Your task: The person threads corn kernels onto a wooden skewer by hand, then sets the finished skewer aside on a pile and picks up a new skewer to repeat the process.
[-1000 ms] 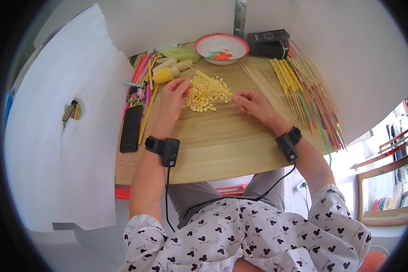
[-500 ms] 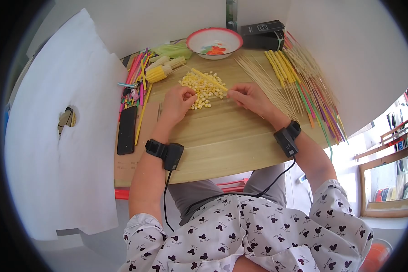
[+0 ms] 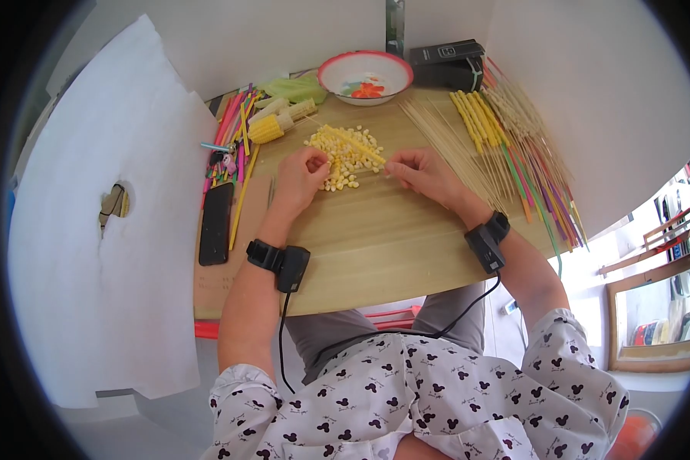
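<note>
Loose yellow corn kernels (image 3: 343,162) lie in a pile on the wooden table (image 3: 353,253). Across the pile lies a row of kernels on a thin stick (image 3: 354,144), its lower right end close to my right hand. At the left edge of the pile my left hand (image 3: 305,172) is closed, fingertips pinched over something too small to name. On the right, my right hand (image 3: 418,170) is closed too, thumb and forefinger together at the pile's edge; what they hold is too small to make out.
A red-rimmed bowl (image 3: 365,77) stands at the back, beside a black box (image 3: 446,65). Partly stripped cobs (image 3: 268,127) and a phone (image 3: 216,222) are on the left. Thin sticks (image 3: 456,146) and kernel-covered skewers (image 3: 479,121) lie on the right.
The whole view has shifted slightly. Both hands remain at the sides of the pile, with only small finger movements.
</note>
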### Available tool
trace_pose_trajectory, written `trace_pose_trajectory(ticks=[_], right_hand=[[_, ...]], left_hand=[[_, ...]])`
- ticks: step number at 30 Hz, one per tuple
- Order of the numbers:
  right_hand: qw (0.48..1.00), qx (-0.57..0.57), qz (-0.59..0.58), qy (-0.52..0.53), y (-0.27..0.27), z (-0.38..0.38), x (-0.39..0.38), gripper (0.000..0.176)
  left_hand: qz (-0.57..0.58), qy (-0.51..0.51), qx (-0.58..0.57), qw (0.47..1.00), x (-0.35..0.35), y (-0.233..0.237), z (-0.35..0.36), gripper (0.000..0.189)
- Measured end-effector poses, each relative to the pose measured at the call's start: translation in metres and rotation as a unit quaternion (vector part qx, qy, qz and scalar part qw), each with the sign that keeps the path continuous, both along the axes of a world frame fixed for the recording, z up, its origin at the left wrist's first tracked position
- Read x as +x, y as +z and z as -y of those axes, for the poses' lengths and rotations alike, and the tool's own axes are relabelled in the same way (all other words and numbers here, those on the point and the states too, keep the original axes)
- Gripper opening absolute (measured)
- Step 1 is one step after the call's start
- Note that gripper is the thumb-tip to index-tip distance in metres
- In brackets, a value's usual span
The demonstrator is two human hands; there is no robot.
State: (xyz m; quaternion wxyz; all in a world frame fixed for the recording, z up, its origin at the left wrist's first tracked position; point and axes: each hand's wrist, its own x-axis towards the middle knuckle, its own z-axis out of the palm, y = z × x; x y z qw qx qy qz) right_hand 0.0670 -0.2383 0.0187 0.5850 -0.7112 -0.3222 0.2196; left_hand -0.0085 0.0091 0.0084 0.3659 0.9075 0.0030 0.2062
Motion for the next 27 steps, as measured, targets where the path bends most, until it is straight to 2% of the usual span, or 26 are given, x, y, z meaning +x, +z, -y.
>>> trace_pose_trajectory(ticks=[2, 3, 5, 6, 8, 9, 11, 12, 14, 27], right_hand=[[1.000, -0.001, -0.004, 0.000, 0.000, 0.000, 0.000, 0.019], [1.000, 0.000, 0.000, 0.007, -0.002, 0.000, 0.002, 0.019], [1.000, 0.006, 0.002, 0.013, -0.004, 0.000, 0.004, 0.019], [1.000, 0.015, 0.003, 0.016, -0.004, 0.000, 0.003, 0.019], [0.999, 0.026, 0.002, 0.023, -0.004, 0.000, 0.002, 0.019], [0.999, 0.031, 0.003, 0.029, -0.002, 0.000, 0.002, 0.019], [0.999, 0.037, 0.007, 0.039, 0.001, 0.001, 0.002, 0.019], [0.999, 0.029, -0.006, 0.042, 0.002, 0.001, 0.001, 0.019], [0.998, 0.019, -0.020, 0.049, 0.004, 0.000, -0.001, 0.019], [0.997, 0.002, -0.040, 0.068, 0.000, -0.003, -0.005, 0.018]], left_hand=[[-0.024, 0.053, -0.080, 0.995, -0.002, 0.006, 0.000, 0.013], [-0.024, 0.054, -0.078, 0.995, 0.001, 0.003, -0.005, 0.013], [0.023, 0.049, -0.201, 0.978, 0.008, -0.002, -0.018, 0.012], [0.022, 0.050, -0.197, 0.979, 0.010, -0.007, -0.022, 0.012], [0.062, 0.053, -0.343, 0.936, 0.010, -0.006, -0.026, 0.016], [0.064, 0.055, -0.341, 0.936, 0.010, -0.007, -0.030, 0.016], [0.079, 0.045, -0.429, 0.899, 0.012, -0.011, -0.040, 0.021], [0.083, 0.049, -0.428, 0.899, 0.013, -0.014, -0.045, 0.021], [0.099, 0.039, -0.493, 0.863, 0.013, -0.017, -0.048, 0.022], [0.096, 0.036, -0.542, 0.834, 0.011, -0.016, -0.047, 0.020]])
